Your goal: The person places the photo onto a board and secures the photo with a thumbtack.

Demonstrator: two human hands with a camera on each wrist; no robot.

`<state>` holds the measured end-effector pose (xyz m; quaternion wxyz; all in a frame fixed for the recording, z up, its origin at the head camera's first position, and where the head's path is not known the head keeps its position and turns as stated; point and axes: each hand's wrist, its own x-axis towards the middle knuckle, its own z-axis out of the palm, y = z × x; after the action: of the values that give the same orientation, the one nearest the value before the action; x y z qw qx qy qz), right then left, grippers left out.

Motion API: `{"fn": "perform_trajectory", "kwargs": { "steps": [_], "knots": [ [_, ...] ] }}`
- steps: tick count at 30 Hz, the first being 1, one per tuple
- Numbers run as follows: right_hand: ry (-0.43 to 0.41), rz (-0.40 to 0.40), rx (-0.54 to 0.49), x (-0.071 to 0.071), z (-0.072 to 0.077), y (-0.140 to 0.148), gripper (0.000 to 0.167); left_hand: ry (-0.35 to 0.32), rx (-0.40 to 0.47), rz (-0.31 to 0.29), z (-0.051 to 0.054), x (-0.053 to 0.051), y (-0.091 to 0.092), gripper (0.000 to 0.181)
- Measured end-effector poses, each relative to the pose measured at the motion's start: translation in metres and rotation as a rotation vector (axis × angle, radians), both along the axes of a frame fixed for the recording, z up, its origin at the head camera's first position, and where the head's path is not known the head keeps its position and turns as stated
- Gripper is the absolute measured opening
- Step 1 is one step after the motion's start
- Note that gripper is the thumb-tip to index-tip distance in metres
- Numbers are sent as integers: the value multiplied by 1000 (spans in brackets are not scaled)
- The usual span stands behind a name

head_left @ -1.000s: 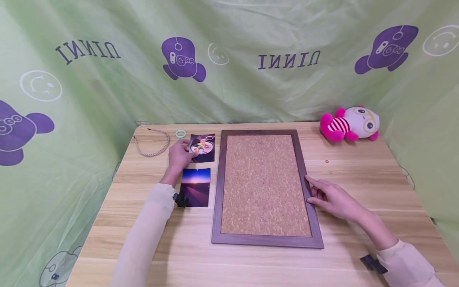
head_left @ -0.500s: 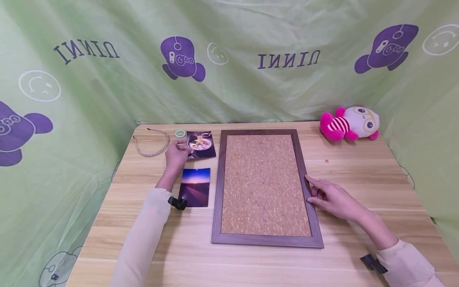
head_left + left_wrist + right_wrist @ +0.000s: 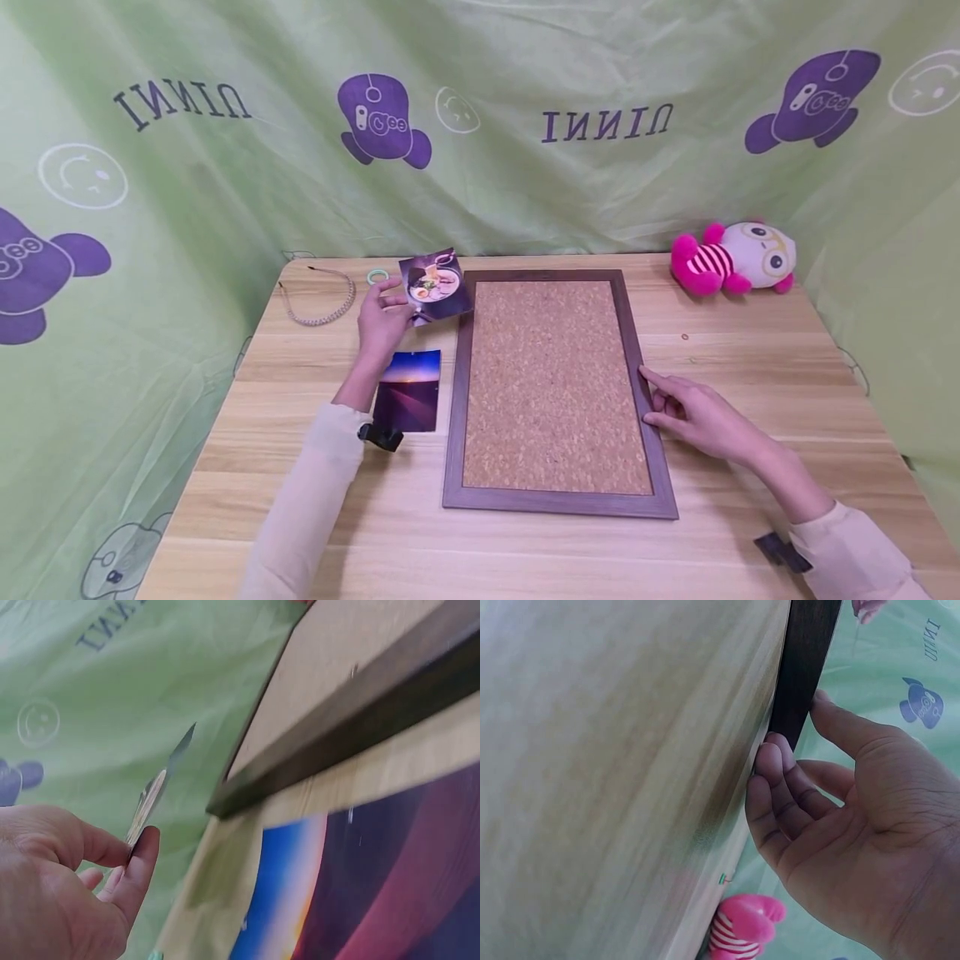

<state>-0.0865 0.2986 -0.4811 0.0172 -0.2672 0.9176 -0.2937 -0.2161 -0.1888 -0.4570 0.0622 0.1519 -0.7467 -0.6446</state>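
Observation:
Between thumb and fingers, the left hand (image 3: pixel 382 323) pinches the food photo (image 3: pixel 435 286) by its lower left edge. The photo is tilted and raised off the table, its right corner overlapping the frame's upper left side; the left wrist view shows it nearly edge-on, pinched by the left hand (image 3: pixel 75 877). The sunset photo (image 3: pixel 408 396) lies flat below it. A dark-framed cork board (image 3: pixel 555 383) lies in the middle. At its right edge rests the right hand (image 3: pixel 701 415), thumb and fingertips touching the frame; the right wrist view has this hand (image 3: pixel 855 825) against the dark frame edge (image 3: pixel 802 667).
A beaded headband (image 3: pixel 322 321) and a mint ring (image 3: pixel 377 276) lie at the back left of the wooden table (image 3: pixel 525 558). A pink and white plush toy (image 3: pixel 735 258) lies at the back right. Two tiny rings lie right of the board, one reddish (image 3: pixel 685 337).
The left hand has lifted the food photo from the table, tilted it and carried it right to the frame's upper left side. The right hand has stayed at the frame's edge.

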Motion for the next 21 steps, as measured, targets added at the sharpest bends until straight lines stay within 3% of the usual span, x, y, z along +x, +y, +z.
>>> {"fn": "perform_trajectory", "kwargs": {
  "steps": [8, 21],
  "knots": [
    [-16, -12, 11, 1, 1, 0, 71, -7, 43, -83, 8, 8, 26, 53],
    [-26, -12, 12, 1, 3, -1, 70, -14, 42, -169, 2, 18, 61, 50]
  ]
}}
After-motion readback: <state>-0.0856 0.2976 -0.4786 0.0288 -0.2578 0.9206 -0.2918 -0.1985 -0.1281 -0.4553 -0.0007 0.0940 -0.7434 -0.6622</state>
